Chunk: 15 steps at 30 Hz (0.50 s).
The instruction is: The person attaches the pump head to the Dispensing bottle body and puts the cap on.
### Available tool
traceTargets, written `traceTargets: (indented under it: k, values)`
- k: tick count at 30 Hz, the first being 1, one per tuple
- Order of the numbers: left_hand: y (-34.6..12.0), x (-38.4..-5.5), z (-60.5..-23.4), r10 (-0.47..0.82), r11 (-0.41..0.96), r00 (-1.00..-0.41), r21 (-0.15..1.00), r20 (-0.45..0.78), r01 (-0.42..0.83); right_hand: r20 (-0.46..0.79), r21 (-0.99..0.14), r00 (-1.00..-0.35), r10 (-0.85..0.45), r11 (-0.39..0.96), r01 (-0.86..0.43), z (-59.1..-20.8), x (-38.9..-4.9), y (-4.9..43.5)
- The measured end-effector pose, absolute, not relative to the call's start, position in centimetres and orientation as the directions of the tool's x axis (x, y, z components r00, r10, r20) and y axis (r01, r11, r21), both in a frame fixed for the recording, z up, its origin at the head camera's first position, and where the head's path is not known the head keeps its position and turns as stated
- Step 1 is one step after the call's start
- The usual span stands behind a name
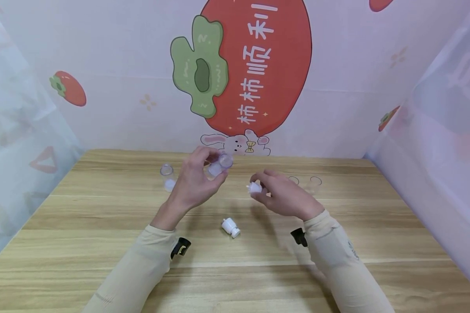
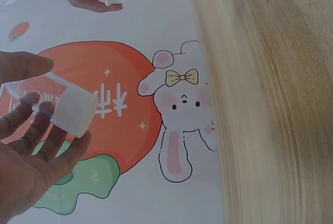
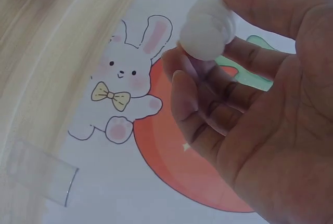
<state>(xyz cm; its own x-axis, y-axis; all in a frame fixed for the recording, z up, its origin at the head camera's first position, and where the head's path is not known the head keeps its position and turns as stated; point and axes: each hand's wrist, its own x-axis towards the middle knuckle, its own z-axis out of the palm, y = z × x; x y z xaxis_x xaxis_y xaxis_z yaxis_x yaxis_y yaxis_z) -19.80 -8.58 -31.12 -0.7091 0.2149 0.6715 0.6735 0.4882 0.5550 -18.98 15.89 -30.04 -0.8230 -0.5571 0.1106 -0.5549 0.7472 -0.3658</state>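
Note:
My left hand (image 1: 192,182) holds a small clear bottle with a white base (image 1: 215,168), raised with its round mouth towards the right. In the left wrist view the thumb and fingers lie along the bottle, its white base (image 2: 76,110) sticking out beyond them. Across from it, my right hand (image 1: 287,195) pinches a white pump head (image 1: 254,188), narrow tip pointing left towards the bottle. The right wrist view shows the rounded end of this pump head (image 3: 205,31) between thumb and fingertips. Bottle and pump head are apart.
A second white pump head (image 1: 230,227) lies on the wooden table (image 1: 113,243) between the forearms. Another clear bottle (image 1: 167,171) is left of my left hand. Two clear covers (image 1: 315,179) stand beyond my right hand. A printed backdrop (image 1: 133,126) rises behind the table.

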Motion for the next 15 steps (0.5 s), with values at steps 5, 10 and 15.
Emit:
traceTargets:
  k: [5,10,15]
  values:
    - [-8.50,-19.72,-31.08,0.218,0.491,-0.709,0.553,0.670,0.674,0.148,-0.372,-0.816,-0.559,0.733,-0.570,-29.83,-18.97,15.98]
    - [-8.45,-19.68,-31.05,0.224,0.502,-0.718,0.554,0.659,0.664,0.173,-0.388,-0.823,-0.542,0.730,-0.562,-29.61,-18.92,16.01]
    - [-8.45,-19.71,-31.12,0.236,0.515,-0.729,0.554,0.642,0.654,0.191,-0.410,-0.822,-0.536,0.718,-0.563,-29.34,-18.84,16.09]
